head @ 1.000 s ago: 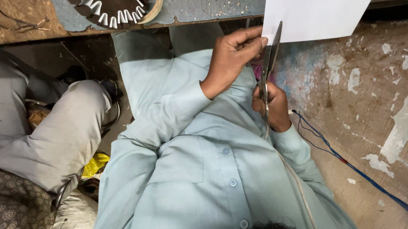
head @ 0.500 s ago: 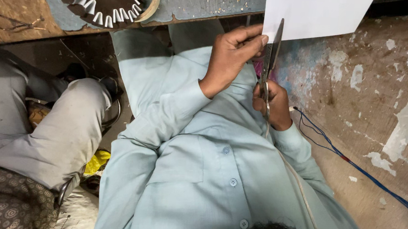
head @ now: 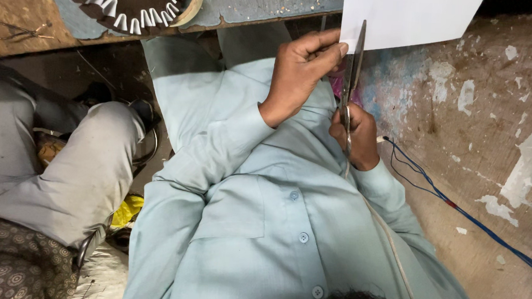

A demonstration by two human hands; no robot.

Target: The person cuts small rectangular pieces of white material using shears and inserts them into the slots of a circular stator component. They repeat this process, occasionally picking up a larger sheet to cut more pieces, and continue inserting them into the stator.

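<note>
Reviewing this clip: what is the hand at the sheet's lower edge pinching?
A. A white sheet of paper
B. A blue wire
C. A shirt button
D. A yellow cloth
A: the left hand pinches the lower edge of the white sheet, while the right hand works the scissors beside it.

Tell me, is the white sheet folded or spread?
Spread: the white sheet shows one smooth face, no crease; the left hand pinches its edge.

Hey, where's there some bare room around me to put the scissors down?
Bare patch: the floor right of the right hand, past the blue wire. Crowded: left hand, scissors and white sheet bunch together; another person's leg fills the left.
</note>
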